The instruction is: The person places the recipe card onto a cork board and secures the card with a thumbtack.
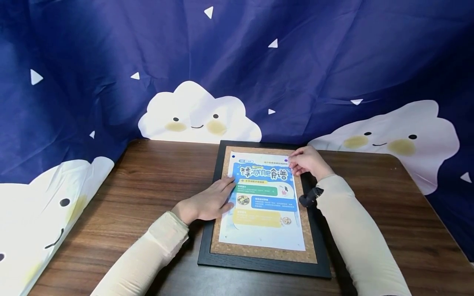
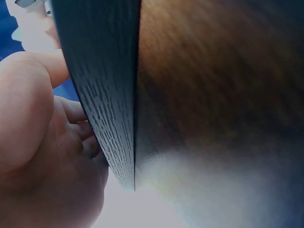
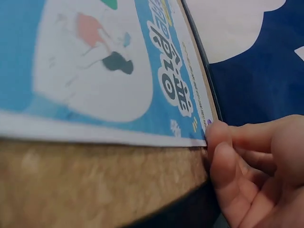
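A printed poster in white, blue, green and yellow lies on a cork board with a black frame. At its top left corner is a blue pushpin; a purple pushpin marks the top right corner. My right hand pinches with thumb and fingertips at that top right corner, beside the purple pin, as the right wrist view shows closely. With fingers extended, my left hand rests across the frame's left side, its fingertips on the poster's left edge.
The board lies on a brown wooden table, its far edge close to the table's back. Behind hangs a dark blue curtain with smiling clouds and white triangles. A dark band is at my right wrist, over the frame's right side.
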{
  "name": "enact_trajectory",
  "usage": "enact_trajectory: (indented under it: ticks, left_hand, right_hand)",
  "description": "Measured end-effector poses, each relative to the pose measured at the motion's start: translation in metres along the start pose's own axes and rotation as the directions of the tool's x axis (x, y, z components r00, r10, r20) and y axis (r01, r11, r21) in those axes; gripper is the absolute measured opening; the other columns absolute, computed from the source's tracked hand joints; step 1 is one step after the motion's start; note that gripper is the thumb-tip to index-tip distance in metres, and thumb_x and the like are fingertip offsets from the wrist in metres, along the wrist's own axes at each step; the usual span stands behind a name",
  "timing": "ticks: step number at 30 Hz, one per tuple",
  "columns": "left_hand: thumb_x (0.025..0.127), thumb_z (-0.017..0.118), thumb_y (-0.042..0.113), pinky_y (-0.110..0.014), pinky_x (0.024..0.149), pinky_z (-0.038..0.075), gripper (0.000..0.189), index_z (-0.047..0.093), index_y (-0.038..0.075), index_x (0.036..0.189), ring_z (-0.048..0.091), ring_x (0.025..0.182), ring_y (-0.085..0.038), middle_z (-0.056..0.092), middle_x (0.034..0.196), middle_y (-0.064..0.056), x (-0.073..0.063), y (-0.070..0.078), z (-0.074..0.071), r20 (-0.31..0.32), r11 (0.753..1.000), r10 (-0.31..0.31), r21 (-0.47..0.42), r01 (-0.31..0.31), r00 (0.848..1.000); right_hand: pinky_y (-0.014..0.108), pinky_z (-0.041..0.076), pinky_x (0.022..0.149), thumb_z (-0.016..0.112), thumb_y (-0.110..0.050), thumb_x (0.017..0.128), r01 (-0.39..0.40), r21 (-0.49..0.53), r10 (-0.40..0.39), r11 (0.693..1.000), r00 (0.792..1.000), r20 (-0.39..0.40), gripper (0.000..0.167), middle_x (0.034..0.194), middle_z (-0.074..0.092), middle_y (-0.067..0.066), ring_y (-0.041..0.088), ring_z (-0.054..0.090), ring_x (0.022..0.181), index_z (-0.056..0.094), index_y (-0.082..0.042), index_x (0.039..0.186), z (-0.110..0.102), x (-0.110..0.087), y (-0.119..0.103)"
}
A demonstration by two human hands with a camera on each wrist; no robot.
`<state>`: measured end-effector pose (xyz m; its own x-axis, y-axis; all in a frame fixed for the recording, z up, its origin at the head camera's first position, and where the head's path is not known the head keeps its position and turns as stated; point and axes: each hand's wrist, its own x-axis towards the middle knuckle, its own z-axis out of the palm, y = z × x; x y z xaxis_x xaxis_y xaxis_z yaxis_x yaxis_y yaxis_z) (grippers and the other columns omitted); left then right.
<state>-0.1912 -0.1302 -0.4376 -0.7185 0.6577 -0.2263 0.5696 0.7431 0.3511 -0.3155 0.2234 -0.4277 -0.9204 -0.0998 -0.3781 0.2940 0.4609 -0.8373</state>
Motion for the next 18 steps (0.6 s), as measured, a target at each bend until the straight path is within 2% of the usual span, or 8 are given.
enact_trajectory:
  ticks: [5,12,18]
  left_hand:
    - [0.117,0.045,0.033,-0.05,0.138,0.018,0.071,0.017,-0.004,0.171,0.008,0.17,-0.035,0.006,0.182,-0.02,0.0,0.002,-0.001,0.002,1.0,-0.005,0.008,0.005,1.0]
    - [0.117,0.045,0.034,-0.05,0.138,0.017,0.071,0.016,-0.003,0.172,0.006,0.171,-0.034,0.005,0.183,-0.018,0.0,0.003,-0.002,0.013,1.0,-0.015,-0.01,0.015,1.0]
    - [0.117,0.046,0.032,-0.05,0.138,0.018,0.071,0.018,-0.004,0.171,0.008,0.17,-0.035,0.008,0.182,-0.02,0.001,0.001,0.001,-0.003,1.0,-0.003,-0.003,0.003,1.0]
  right_hand:
    - [0.026,0.061,0.061,0.056,-0.014,0.112,0.077,0.021,-0.077,0.997,0.997,0.019,0.039,0.08,0.072,0.002,0.011,0.069,0.065,0.053,0.013,0.14,-0.006,-0.017,0.011]
    - [0.028,0.059,0.061,0.057,-0.019,0.113,0.165,-0.067,-0.163,0.984,0.986,0.03,0.04,0.092,0.075,0.009,0.015,0.07,0.072,0.058,0.012,0.138,-0.015,-0.051,0.021]
    - [0.03,0.059,0.06,0.059,-0.02,0.113,0.196,-0.125,-0.196,0.973,0.981,0.014,0.038,0.093,0.074,0.012,0.016,0.07,0.072,0.062,0.012,0.133,-0.023,-0.071,0.029]
